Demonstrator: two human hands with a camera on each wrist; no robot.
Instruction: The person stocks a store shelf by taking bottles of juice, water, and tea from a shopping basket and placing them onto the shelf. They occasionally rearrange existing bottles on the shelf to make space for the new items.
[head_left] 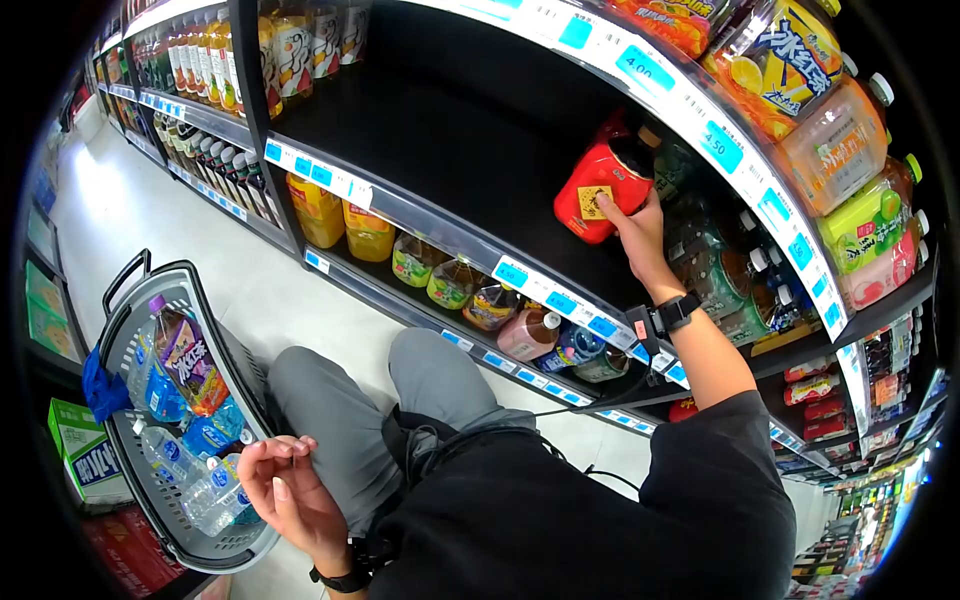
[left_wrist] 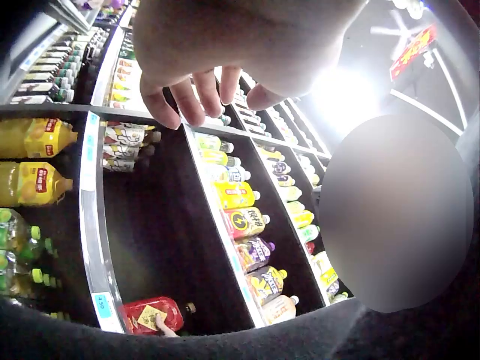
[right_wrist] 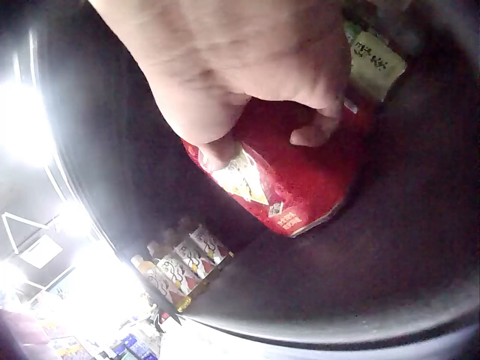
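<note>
My right hand (head_left: 640,232) grips a large red drink bottle (head_left: 602,188) with a yellow diamond label, on the dark middle shelf (head_left: 430,130). The thumb lies across the label, and in the right wrist view the fingers curl round the red bottle (right_wrist: 300,169). Dark drink bottles stand right behind it. My left hand (head_left: 290,492) hangs over the near edge of the shopping basket (head_left: 250,385), its fingers loosely bent and holding nothing. Inside the basket lie a dark iced-tea bottle (head_left: 190,358) with a purple cap and several clear and blue water bottles.
Juice bottles (head_left: 292,50) stand at the far end of the same shelf. A shelf lip with price tags (head_left: 320,172) runs along its front. More bottles (head_left: 455,283) fill the shelf below, others (head_left: 780,65) the one above. A green carton (head_left: 85,455) is beside the basket.
</note>
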